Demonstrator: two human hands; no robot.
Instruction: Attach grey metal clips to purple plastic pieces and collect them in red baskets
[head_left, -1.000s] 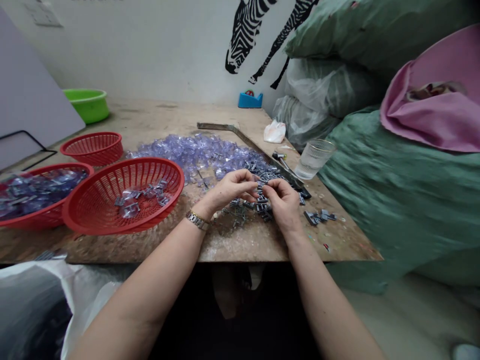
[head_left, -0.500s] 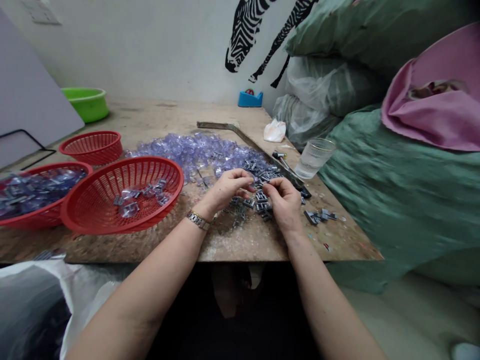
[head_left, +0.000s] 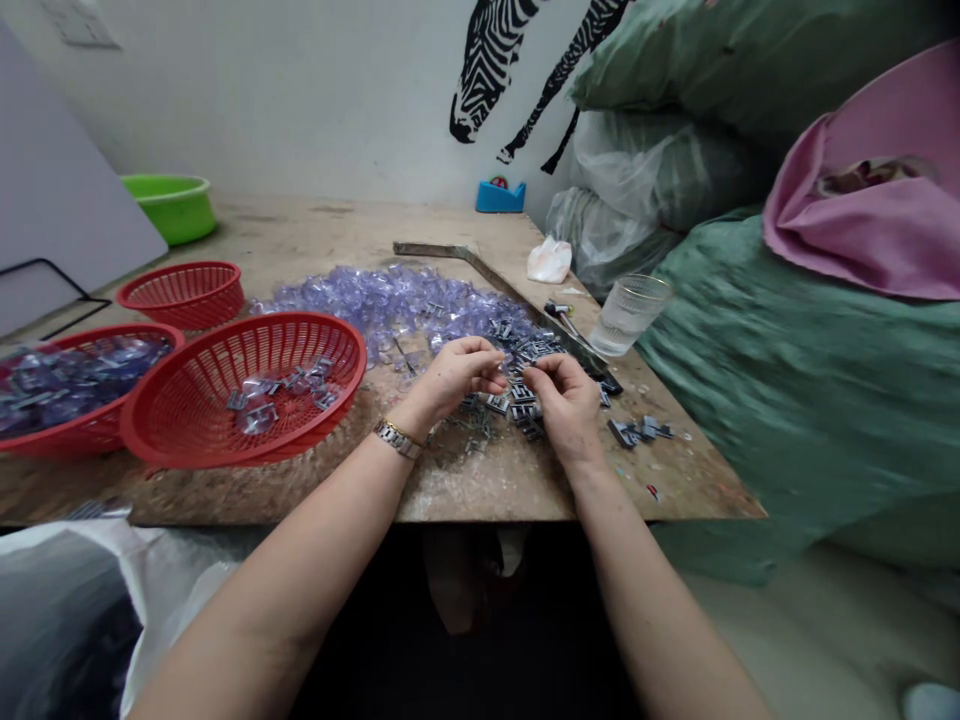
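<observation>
Nearest to us, our two bare forearms reach in over the front edge of the worn table (head_left: pixel 315 240), a metal watch (head_left: pixel 396 439) on the left wrist. Our left hand (head_left: pixel 450 375) is curled, fingers drawn in to the thumb as if pinching something small; what it grips, if anything, we cannot tell, since the fingers hide it. Our right hand (head_left: pixel 568 400) is curled the same way, fingertips turned toward the left hand, and we cannot make out a piece in it either. The hands sit close together but apart, right over the scatter of small grey clips (head_left: pixel 517 405), which lie on the table between and just under the fingers, probably so each can be picked up with little reach. A few more grey clips (head_left: pixel 637 431) lie to the right of the right hand.

Left of our hands the big red basket (head_left: pixel 247 390) holds a handful of pieces, tilted toward us and near enough to drop things in. Beside it a second red basket (head_left: pixel 67 395) is full of clear pieces, and a smaller red basket (head_left: pixel 184 293) stands behind.

Just past the fingers spreads the heap of clear plastic pieces (head_left: pixel 390 300). A glass of water (head_left: pixel 628 315) stands off to the right, away from the work. Farthest back are a green basin (head_left: pixel 171 206) and a blue tape dispenser (head_left: pixel 500 197) by the wall
</observation>
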